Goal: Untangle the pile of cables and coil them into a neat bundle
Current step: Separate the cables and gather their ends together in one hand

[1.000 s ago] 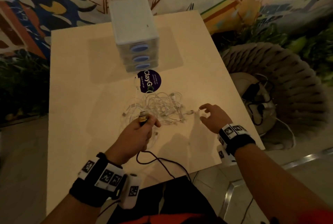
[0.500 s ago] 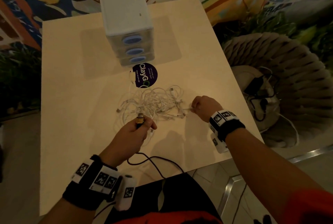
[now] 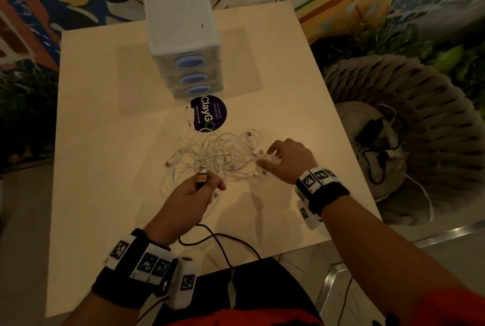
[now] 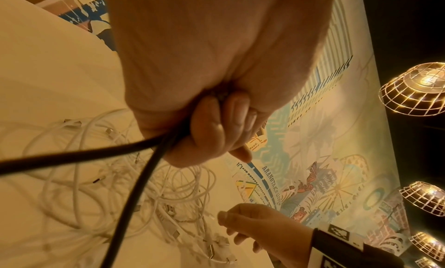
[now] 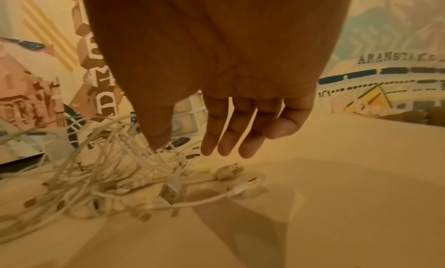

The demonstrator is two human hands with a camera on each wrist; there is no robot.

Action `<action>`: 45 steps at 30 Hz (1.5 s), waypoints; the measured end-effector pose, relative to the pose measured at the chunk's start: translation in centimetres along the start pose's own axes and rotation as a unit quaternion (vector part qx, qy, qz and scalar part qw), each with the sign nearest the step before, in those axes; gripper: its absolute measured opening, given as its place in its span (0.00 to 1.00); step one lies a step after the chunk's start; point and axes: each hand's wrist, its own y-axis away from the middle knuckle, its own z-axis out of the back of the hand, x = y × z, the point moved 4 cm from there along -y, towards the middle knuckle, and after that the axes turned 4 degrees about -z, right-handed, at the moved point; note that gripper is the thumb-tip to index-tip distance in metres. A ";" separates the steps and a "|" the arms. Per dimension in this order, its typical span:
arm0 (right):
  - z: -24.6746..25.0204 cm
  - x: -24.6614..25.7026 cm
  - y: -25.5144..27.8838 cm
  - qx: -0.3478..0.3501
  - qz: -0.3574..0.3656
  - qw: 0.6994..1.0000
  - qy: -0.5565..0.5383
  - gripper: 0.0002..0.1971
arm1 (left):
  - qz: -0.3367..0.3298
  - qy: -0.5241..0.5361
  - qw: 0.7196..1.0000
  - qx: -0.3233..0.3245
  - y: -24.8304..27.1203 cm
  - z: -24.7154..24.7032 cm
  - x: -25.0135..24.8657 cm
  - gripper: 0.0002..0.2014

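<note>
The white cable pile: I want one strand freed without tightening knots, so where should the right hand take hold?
Best guess: take a loose plug end at the white cable pile's right edge, coming from the right. Several plugs lie splayed clear of the tangle there, just below the right hand's open fingers. The left hand grips the black cable.

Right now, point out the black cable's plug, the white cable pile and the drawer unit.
black cable's plug [image 3: 202,176], head view, gold-banded body above the fist.
white cable pile [image 3: 220,153], head view, middle of the tangle.
drawer unit [image 3: 181,10], head view, white top face.
</note>
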 end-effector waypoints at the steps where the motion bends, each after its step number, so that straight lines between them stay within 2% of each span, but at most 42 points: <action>1: -0.3 0.7 -0.1 0.011 -0.001 1.000 0.026 0.30 | 0.001 0.000 1.000 -0.002 0.0 0.0 0.0 0.17; 3: -1.0 1.7 -0.6 0.026 -0.008 0.997 0.077 0.31 | 0.002 -0.001 1.000 -0.004 0.1 -0.1 0.0 0.17; 7: -1.1 2.4 -1.8 0.046 -0.019 0.991 0.122 0.19 | 0.001 0.001 1.000 -0.009 0.1 0.1 0.0 0.16; 12: 0.8 0.7 -2.9 0.108 -0.021 0.992 -0.062 0.10 | 0.006 0.022 1.000 -0.021 0.1 0.6 0.1 0.16; 15: 2.1 -0.6 -3.1 0.073 -0.023 0.995 -0.070 0.12 | 0.008 0.017 1.000 -0.014 -0.2 0.6 0.2 0.16; 20: 1.9 -1.8 -3.3 0.059 -0.043 0.995 -0.071 0.12 | 0.006 0.003 1.000 -0.008 -0.4 0.2 0.2 0.16; 22: 2.1 -1.9 -2.8 0.002 -0.041 0.997 -0.069 0.14 | 0.004 -0.001 1.000 -0.011 -0.5 0.1 0.2 0.16; 24: 2.3 -1.2 -2.0 -0.067 0.000 0.997 -0.044 0.10 | 0.005 -0.004 1.000 -0.014 -0.6 0.2 0.3 0.16; 25: 2.1 -0.5 -1.6 -0.070 0.030 0.997 -0.027 0.08 | 0.005 -0.006 1.000 -0.014 -0.6 0.2 0.3 0.16; 27: 0.7 0.7 -0.8 -0.007 0.069 0.997 0.018 0.08 | 0.005 -0.009 1.000 -0.015 -0.7 0.3 0.4 0.15; 29: -0.5 1.2 -0.6 0.044 0.071 0.994 0.069 0.13 | 0.002 -0.013 1.000 -0.018 -0.8 0.3 0.5 0.16; 34: 0.2 2.4 -1.1 0.037 0.090 0.984 0.148 0.13 | -0.004 -0.021 1.000 -0.016 -1.0 0.1 0.2 0.16; 36: 1.5 2.4 -0.8 0.029 0.093 0.989 0.112 0.12 | -0.002 -0.023 1.000 -0.019 -1.1 0.1 0.2 0.16; 39: 3.9 1.8 0.4 0.029 0.102 0.994 -0.010 0.08 | -0.006 -0.014 0.999 -0.032 -1.1 0.2 -0.1 0.16; 41: 5.4 1.5 1.5 0.035 0.128 0.985 -0.109 0.06 | -0.015 -0.014 0.999 -0.035 -1.2 0.1 -0.4 0.16; 45: 7.0 0.8 2.8 0.015 0.149 0.957 -0.250 0.09 | -0.037 -0.029 0.999 -0.026 -1.8 -0.7 -1.2 0.16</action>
